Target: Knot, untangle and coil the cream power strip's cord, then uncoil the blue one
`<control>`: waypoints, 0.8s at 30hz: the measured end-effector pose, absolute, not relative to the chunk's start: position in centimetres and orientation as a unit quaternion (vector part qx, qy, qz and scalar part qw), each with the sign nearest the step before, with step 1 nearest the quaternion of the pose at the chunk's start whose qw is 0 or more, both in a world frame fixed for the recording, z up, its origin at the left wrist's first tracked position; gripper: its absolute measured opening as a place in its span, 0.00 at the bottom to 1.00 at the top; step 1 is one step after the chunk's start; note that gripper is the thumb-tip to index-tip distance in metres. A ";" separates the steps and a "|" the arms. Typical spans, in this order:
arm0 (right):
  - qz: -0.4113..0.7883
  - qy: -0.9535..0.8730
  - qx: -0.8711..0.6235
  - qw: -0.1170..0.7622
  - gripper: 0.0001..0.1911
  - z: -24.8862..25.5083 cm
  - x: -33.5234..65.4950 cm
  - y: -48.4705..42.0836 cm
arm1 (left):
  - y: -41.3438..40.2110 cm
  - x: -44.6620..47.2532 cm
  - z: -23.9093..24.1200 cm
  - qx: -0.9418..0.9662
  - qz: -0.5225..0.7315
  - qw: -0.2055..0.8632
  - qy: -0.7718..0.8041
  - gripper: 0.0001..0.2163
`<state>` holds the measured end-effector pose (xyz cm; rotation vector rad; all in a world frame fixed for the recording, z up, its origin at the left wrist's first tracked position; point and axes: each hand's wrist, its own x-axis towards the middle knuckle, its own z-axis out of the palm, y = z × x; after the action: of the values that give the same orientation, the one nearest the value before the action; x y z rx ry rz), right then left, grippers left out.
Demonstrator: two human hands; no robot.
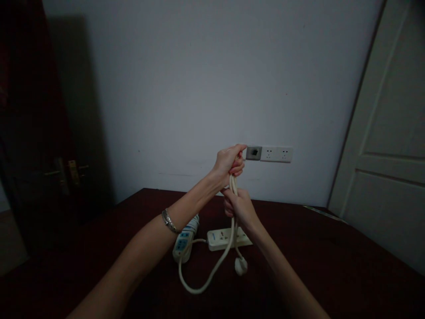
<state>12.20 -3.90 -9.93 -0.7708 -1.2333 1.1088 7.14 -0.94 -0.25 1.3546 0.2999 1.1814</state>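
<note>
My left hand [230,160] is closed round the top of a gathered white power cord [233,182], held up before the wall. Just below it, my right hand [238,204] grips the same bundled strands. From there one length of the cord loops down and left, then back up toward the power strips. A white plug [241,266] dangles under my right hand. Behind the cord lies a white power strip [217,239] on the dark table. Left of it, partly hidden by my left forearm, is another strip with blue sockets [182,243] and cord wound about its far end.
The dark red table [292,248] reaches back to a pale wall [172,88]. On the wall are a grey outlet plate [254,153] and white double sockets [276,154]. A dark door with a brass handle [73,172] stands at left, a pale door [388,177] at right.
</note>
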 end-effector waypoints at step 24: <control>0.313 -0.700 -0.323 0.554 0.07 -8.9 13.4 -5.0 | -3.3 3.0 -7.5 0.689 0.491 0.479 0.234 0.11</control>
<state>13.40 -4.96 -8.90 -0.7628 -1.6545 0.7404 3.03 -3.29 -7.50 1.6814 0.5724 1.1990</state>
